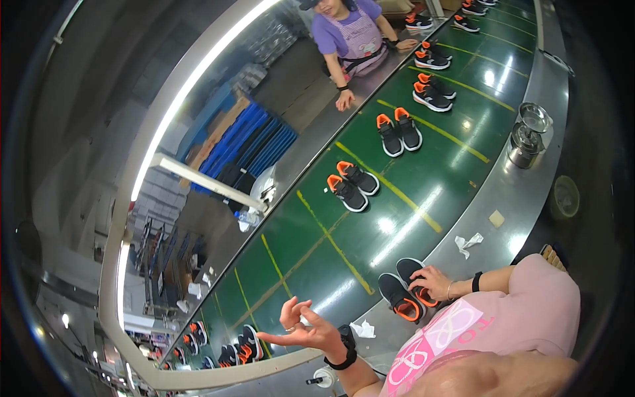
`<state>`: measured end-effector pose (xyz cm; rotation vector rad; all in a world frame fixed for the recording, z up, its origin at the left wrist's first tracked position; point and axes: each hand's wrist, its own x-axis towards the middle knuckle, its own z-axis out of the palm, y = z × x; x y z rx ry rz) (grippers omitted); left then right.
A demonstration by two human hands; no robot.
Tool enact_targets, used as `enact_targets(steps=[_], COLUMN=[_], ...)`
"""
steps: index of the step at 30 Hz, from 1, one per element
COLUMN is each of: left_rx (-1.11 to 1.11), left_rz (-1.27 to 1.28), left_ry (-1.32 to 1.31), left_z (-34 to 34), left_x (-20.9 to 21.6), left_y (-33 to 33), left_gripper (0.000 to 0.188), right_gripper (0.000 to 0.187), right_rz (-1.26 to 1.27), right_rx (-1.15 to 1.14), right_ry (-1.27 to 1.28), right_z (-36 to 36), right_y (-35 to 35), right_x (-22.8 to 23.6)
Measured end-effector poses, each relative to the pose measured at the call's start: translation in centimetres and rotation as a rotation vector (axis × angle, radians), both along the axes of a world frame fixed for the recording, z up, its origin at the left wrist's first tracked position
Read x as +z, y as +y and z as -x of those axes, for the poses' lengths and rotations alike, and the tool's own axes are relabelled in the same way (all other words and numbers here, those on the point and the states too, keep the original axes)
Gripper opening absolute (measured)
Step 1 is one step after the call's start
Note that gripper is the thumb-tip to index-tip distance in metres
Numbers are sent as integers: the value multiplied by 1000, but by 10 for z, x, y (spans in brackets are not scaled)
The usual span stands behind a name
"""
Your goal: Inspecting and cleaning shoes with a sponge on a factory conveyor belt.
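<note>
Several yellow lines [434, 226] on green belt [423, 165], lamp [173, 104] overhead; left hand [304, 325] released; right hand [434, 286] on shoe [409, 267], grip unclear.

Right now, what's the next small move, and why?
Probably bring the left hand over to the left shoe of the nearest pair: that hand is off to the side with fingers spread, while the right hand is already on the right shoe.

Landmark: conveyor belt [430, 165]. On it: row of sneakers [349, 195] toward far right; more shoes [249, 344] at left end. Near edge: sneaker pair [393, 288] beneath right hand [433, 283]. Near-side desk [522, 198]: canister [524, 147], tissue [467, 245]. Beyond far side: co-worker [347, 40], stacked pallets [248, 142].
</note>
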<state>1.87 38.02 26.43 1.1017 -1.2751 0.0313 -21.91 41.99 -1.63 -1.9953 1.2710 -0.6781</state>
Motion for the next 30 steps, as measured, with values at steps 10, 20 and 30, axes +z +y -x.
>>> enact_targets(steps=[10, 20, 30], left_rx=[-19, -231, -208], left_rz=[-769, -671, -642], left_ry=[-817, -633, -556], left_z=[41, 49, 50], left_x=[-228, -282, -293], left_y=[52, 49, 75], left_gripper=[62, 44, 30], right_gripper=[55, 55, 56], right_rz=[29, 34, 8], right_rx=[21, -46, -22], right_ry=[81, 44, 63], right_z=[-5, -4, -1], right_y=[8, 9, 14], right_x=[-25, -31, -27])
